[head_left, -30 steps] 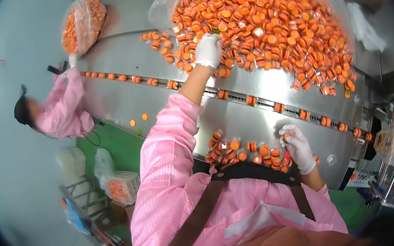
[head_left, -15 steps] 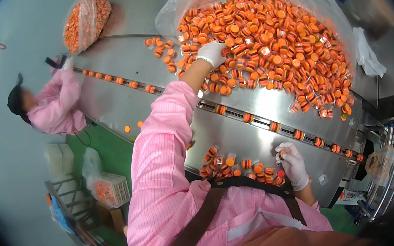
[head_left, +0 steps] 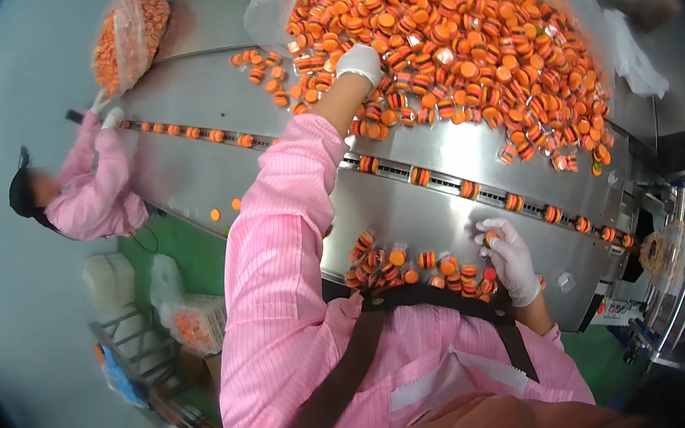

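Note:
My left hand (head_left: pixel 359 64), in a white glove, rests at the near left edge of a big heap of burger-shaped candies (head_left: pixel 475 47). Its fingers point into the heap, and their tips are hidden. These candies are orange with dark and red layers, many in clear wrappers. Lower right, over the near steel surface, my gloved right hand (head_left: pixel 513 266) pinches one small burger-shaped candy (head_left: pixel 491 237) at its fingertips. Between my hands runs a narrow conveyor channel (head_left: pixel 440 182) carrying candies in single file. Close to my apron lies a smaller cluster of candies (head_left: pixel 426 259).
A clear plastic bag (head_left: pixel 265 16) spreads around the heap. At the far left, a person in pink (head_left: pixel 95 191) works by the channel's end, near another filled bag (head_left: pixel 128 40). Metal rails (head_left: pixel 683 276) stand on the right. A white crate (head_left: pixel 206 314) sits below left.
The view has shifted slightly. My left hand has moved a little up and left along the heap's edge. The candies in the channel have shifted along it. My right hand keeps its pinch.

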Demonstrator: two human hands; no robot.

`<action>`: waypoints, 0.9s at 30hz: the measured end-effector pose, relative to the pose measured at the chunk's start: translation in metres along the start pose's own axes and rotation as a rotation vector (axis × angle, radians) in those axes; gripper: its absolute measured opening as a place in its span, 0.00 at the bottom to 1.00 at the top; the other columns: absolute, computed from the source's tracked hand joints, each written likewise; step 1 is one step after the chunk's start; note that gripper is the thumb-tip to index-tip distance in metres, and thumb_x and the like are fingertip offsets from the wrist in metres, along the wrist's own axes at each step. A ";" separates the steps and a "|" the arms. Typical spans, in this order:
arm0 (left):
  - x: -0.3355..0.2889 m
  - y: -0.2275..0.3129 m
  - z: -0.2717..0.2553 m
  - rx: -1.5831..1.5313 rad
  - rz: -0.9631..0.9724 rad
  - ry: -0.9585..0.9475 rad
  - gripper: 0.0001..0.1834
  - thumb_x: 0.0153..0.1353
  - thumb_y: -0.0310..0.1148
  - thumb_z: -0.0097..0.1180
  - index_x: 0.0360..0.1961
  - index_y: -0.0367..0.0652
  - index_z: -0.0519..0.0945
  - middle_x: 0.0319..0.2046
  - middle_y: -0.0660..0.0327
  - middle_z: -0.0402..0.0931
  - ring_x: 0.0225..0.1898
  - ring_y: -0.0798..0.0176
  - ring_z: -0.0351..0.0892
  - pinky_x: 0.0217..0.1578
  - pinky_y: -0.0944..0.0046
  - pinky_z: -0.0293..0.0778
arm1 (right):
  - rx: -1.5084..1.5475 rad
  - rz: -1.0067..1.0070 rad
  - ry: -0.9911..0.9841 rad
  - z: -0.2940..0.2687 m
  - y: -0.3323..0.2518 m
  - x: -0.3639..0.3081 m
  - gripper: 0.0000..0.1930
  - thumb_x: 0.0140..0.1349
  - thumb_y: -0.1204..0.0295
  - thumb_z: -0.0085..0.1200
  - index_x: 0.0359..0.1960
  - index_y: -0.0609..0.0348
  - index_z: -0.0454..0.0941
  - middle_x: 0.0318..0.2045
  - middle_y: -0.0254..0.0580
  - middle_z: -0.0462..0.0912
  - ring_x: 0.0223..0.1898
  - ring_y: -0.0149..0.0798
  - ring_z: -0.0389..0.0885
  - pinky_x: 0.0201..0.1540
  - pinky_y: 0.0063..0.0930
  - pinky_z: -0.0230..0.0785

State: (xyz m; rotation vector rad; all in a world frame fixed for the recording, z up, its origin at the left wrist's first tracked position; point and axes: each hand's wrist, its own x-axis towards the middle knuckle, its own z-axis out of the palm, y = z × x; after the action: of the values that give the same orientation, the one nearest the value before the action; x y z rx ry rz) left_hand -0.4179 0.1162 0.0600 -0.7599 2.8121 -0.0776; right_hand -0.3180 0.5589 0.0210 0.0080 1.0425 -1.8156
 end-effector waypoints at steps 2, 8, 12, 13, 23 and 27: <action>-0.004 0.009 -0.013 -0.034 0.006 -0.063 0.17 0.53 0.39 0.61 0.41 0.40 0.84 0.46 0.48 0.80 0.46 0.48 0.81 0.45 0.54 0.78 | -0.013 0.000 -0.009 -0.001 -0.002 0.000 0.16 0.61 0.80 0.42 0.51 0.57 0.69 0.52 0.43 0.72 0.48 0.34 0.71 0.45 0.24 0.63; -0.009 0.006 -0.009 -0.094 0.114 0.073 0.17 0.51 0.40 0.61 0.38 0.39 0.84 0.44 0.46 0.78 0.47 0.48 0.79 0.48 0.54 0.75 | 0.072 -0.044 0.070 0.003 0.002 0.007 0.11 0.65 0.76 0.43 0.48 0.54 0.72 0.47 0.39 0.76 0.45 0.30 0.71 0.43 0.21 0.62; -0.022 -0.008 -0.002 -0.324 0.090 0.255 0.14 0.46 0.42 0.64 0.30 0.43 0.80 0.34 0.52 0.78 0.41 0.49 0.79 0.42 0.52 0.74 | 0.181 -0.051 0.137 0.005 0.006 0.013 0.10 0.64 0.78 0.43 0.44 0.57 0.74 0.42 0.39 0.79 0.40 0.30 0.73 0.41 0.21 0.63; -0.022 -0.018 0.001 -0.270 0.137 0.405 0.14 0.47 0.41 0.64 0.30 0.43 0.80 0.32 0.52 0.78 0.39 0.48 0.79 0.41 0.51 0.74 | 0.207 -0.076 0.114 0.002 0.010 0.016 0.10 0.64 0.79 0.43 0.44 0.57 0.74 0.42 0.39 0.79 0.40 0.31 0.73 0.41 0.21 0.64; -0.213 0.023 -0.035 -1.140 0.383 0.322 0.08 0.55 0.27 0.63 0.35 0.37 0.81 0.27 0.62 0.78 0.29 0.72 0.75 0.32 0.68 0.73 | 0.394 -0.002 -0.132 0.025 0.008 -0.002 0.15 0.61 0.79 0.45 0.51 0.63 0.71 0.44 0.45 0.78 0.45 0.37 0.76 0.47 0.27 0.68; -0.311 0.075 -0.018 -1.150 0.491 0.161 0.10 0.53 0.25 0.64 0.38 0.39 0.82 0.33 0.60 0.77 0.30 0.70 0.77 0.33 0.70 0.74 | 0.409 0.038 -0.273 0.047 0.014 -0.018 0.15 0.65 0.74 0.44 0.53 0.61 0.70 0.48 0.44 0.76 0.50 0.37 0.74 0.51 0.30 0.68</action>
State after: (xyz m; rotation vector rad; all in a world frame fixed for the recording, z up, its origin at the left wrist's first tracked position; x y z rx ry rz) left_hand -0.1981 0.3373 0.1326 -0.1632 2.9062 1.6978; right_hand -0.2786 0.5399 0.0493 0.0259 0.4682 -1.9030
